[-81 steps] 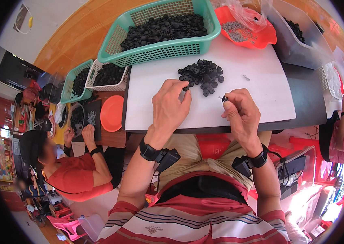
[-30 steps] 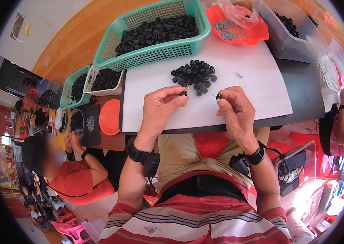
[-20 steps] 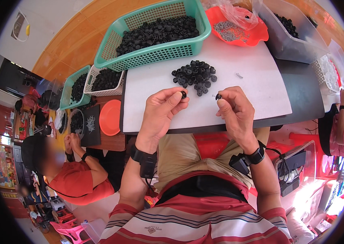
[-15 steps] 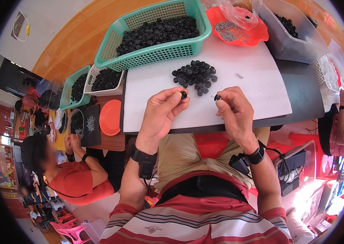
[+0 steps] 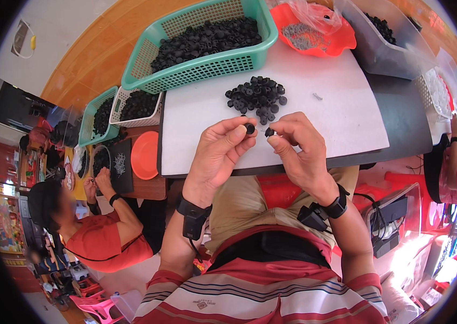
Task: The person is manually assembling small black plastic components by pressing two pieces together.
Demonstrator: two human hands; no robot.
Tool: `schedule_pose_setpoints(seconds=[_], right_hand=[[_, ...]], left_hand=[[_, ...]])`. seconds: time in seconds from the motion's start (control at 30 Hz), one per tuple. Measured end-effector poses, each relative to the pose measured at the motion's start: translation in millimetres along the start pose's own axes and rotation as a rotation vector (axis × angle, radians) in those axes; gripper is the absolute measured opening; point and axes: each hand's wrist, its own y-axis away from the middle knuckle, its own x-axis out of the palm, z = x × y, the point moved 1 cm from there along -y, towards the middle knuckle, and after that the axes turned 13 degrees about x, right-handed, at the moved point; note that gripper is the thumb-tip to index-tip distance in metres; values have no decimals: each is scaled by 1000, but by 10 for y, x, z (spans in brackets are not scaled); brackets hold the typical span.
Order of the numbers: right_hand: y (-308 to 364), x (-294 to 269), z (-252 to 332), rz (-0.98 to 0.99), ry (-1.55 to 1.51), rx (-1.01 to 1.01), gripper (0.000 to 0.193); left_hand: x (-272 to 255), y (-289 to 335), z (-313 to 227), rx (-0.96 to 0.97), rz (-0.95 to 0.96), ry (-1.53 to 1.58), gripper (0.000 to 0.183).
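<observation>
Between thumb and fingertips my left hand (image 5: 220,148) pinches a small round black cap (image 5: 249,128), its hollow end turned toward me. Close to its right, my right hand (image 5: 299,148) pinches another small black part (image 5: 270,132), from which a thin metal screw seems to stick out toward the left. A small gap separates the two parts. Just beyond my fingers a loose pile of black caps (image 5: 258,96) lies on the white sheet (image 5: 196,119) that covers the table. A small metal screw (image 5: 317,96) lies alone to the right of the pile.
Behind the pile stands a green basket (image 5: 201,71) of black parts. Right of it are a red bowl (image 5: 342,46) of screws and a clear bin (image 5: 385,65). An orange-red plate (image 5: 146,155) lies at left, near a co-worker in red (image 5: 110,240).
My right hand has moved left, bringing its part close to the cap in my left hand. My left hand has shifted slightly right. The co-worker's hands at left have moved.
</observation>
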Motion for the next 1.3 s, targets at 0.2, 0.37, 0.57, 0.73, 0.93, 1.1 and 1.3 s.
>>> schedule_pose_setpoints(seconds=[0.2, 0.37, 0.57, 0.73, 0.93, 1.1, 1.3], right_hand=[[-9, 62, -13, 27, 64, -62, 21], [-11, 94, -34, 36, 84, -61, 21], [-13, 107, -47, 36, 95, -51, 21], [-21, 114, -57, 21, 90, -70, 22], [-19, 103, -48, 29, -2, 27, 19], [-23, 104, -88, 4, 16, -31, 19], [-14, 121, -111, -45, 83, -139, 21]], left_hand=[[28, 9, 31, 0, 16, 32, 23], [22, 16, 52, 11, 34, 20, 22], [6, 19, 74, -2, 37, 1, 23], [25, 22, 78, 7, 42, 8, 23], [44, 24, 81, 21, 55, 9, 22], [55, 36, 88, 21, 40, -12, 21], [47, 41, 98, 22, 16, -16, 20]])
